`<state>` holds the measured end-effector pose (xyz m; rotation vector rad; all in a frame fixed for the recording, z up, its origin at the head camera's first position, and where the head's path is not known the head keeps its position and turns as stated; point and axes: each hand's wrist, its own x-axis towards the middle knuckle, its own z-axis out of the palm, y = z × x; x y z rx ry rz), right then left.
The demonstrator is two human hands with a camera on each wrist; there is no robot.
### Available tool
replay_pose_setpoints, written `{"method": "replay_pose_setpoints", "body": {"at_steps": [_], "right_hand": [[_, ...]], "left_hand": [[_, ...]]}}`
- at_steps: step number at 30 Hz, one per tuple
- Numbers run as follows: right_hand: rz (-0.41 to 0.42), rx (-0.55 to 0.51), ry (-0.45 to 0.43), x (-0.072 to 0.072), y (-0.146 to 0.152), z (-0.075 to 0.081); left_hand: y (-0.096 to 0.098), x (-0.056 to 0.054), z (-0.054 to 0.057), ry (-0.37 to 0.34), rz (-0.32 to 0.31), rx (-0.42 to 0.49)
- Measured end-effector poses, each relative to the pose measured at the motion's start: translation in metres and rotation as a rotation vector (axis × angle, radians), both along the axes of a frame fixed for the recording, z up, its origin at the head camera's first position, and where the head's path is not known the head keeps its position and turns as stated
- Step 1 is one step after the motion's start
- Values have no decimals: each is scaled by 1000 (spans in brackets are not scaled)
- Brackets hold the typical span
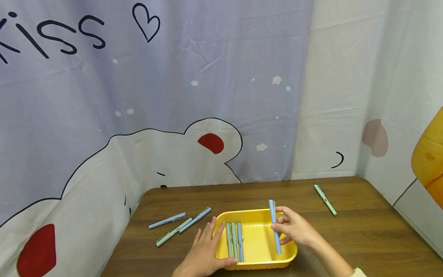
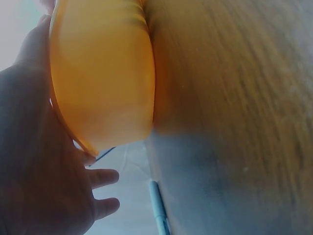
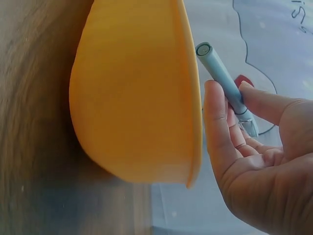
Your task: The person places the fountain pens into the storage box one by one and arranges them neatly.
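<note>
Between thumb and fingers my right hand (image 1: 295, 227) pinches a blue pen (image 1: 275, 227), which stands steeply over the right part of a yellow tray (image 1: 256, 265). In the right wrist view the pen (image 3: 222, 76) slants just beyond the tray's rim. My left hand (image 1: 207, 250) rests on the tray's left edge, fingers spread and fairly straight, the thumb at the near rim. Inside the tray, two green pens (image 1: 234, 240) and one blue pen (image 1: 240, 242) lie side by side at the left, their lower ends close to my left thumb.
Left of the tray lie a blue pen (image 1: 167, 220), a green pen (image 1: 174, 232) and another blue pen (image 1: 195, 220), the last two touching or overlapping. A green pen (image 1: 325, 199) lies at the far right of the wooden table (image 1: 367, 238). A printed curtain (image 1: 256, 96) hangs behind.
</note>
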<state>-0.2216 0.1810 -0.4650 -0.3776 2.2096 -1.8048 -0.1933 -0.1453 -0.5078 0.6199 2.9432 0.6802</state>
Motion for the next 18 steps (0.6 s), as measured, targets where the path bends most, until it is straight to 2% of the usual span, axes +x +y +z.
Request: {"method": "replay_pose_setpoints", "body": {"at_steps": [18], "right_hand": [[38,14,-63,1,-27,-10]], "left_hand": [[1,0,1,39,12,-56]]}}
